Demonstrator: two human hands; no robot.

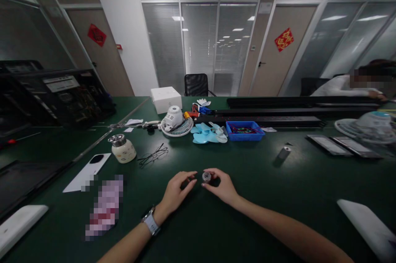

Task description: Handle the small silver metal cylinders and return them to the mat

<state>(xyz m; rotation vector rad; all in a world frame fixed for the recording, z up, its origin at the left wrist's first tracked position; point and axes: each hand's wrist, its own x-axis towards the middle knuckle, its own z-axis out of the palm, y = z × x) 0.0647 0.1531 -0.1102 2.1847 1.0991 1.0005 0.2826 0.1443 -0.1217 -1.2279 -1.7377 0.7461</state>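
Between the thumb and fingers of my right hand [221, 185] is a small dark metal cylinder [206, 177], its round, ring-like top facing up; its exact kind is unclear. My left hand [177, 190] is just left of it, thumb and fingers apart, holding nothing and not touching the cylinder. A watch with a light band [151, 221] is on the left wrist. Farther right on the green table [247, 221] stands a grey metal cylinder [284, 153]. Light-blue fan blades [204, 133] lie beyond my hands.
A blue tray [244, 136] of wires, a white fan head [173, 120] and a white box [166, 99] are farther back. Eyeglasses [153, 155], a cream jar [124, 150] and a white phone [88, 172] lie left. A person [340, 85] leans on the table at far right.
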